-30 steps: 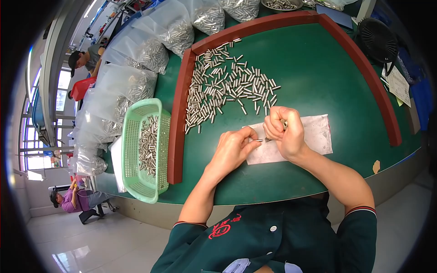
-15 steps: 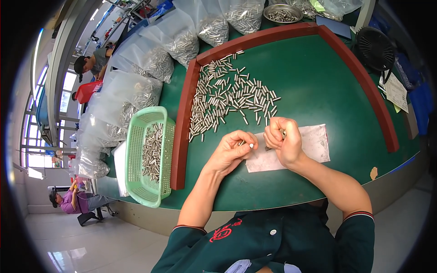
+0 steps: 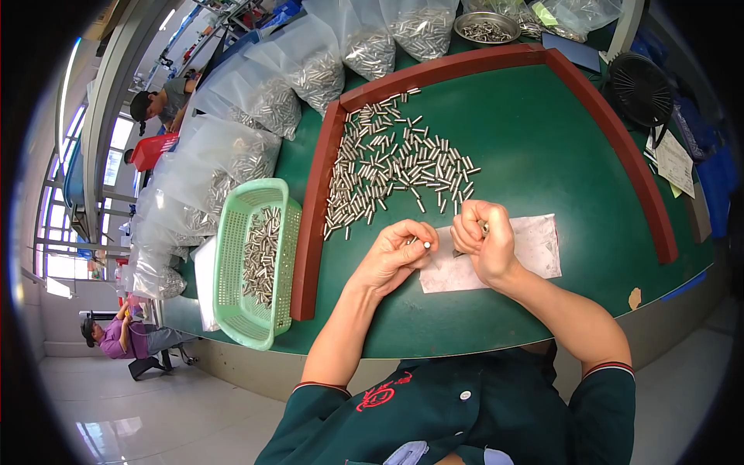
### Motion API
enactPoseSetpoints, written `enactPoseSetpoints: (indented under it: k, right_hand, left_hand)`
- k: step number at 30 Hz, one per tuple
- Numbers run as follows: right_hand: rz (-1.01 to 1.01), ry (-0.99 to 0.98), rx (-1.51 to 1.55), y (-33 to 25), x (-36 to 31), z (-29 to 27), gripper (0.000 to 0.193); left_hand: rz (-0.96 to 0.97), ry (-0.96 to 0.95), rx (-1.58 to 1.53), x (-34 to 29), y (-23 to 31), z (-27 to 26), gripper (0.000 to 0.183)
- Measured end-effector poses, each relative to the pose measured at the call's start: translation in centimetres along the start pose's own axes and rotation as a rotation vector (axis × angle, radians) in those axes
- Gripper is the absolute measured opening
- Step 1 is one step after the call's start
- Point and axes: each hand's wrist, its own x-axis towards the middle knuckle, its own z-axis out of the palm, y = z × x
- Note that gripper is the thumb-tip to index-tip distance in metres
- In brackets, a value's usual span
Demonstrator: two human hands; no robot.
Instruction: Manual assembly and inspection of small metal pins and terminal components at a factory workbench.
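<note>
My left hand is closed, pinching a small metal pin whose bright end shows at the fingertips. Just to its right, my right hand is curled into a fist. A bit of something dull and brassy shows at its curled fingers, but the rest is hidden. Both hands hover over or rest near a pale, stained cloth on the green table. Beyond them spreads a loose pile of short, shiny metal pins.
Dark red rails border the green tabletop. Left of them stands a light green plastic basket with pins inside. Several clear bags of pins, a metal bowl and a black fan line the outside. Two people are farther left.
Both hands keep nearly the same pose. The pin end at my left fingertips has shifted very slightly, and the whole view has moved a little.
</note>
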Motion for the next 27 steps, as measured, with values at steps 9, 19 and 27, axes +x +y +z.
enactPoseSetpoints:
  k: [9, 19, 27]
  right_hand:
    - [0.010, 0.009, -0.007, 0.2, 0.1, -0.5, 0.032]
    - [0.018, 0.017, -0.012, 0.1, 0.1, -0.3, 0.034]
    - [-0.102, 0.006, 0.125, -0.4, 0.6, -0.5, 0.033]
  left_hand:
    - [-0.019, 0.261, 0.760, 0.1, 0.2, 2.0, 0.010]
    - [0.216, 0.412, 1.640, 0.4, -1.3, 3.0, 0.009]
    - [0.157, 0.359, 1.433, 0.3, -0.9, 3.2, 0.009]
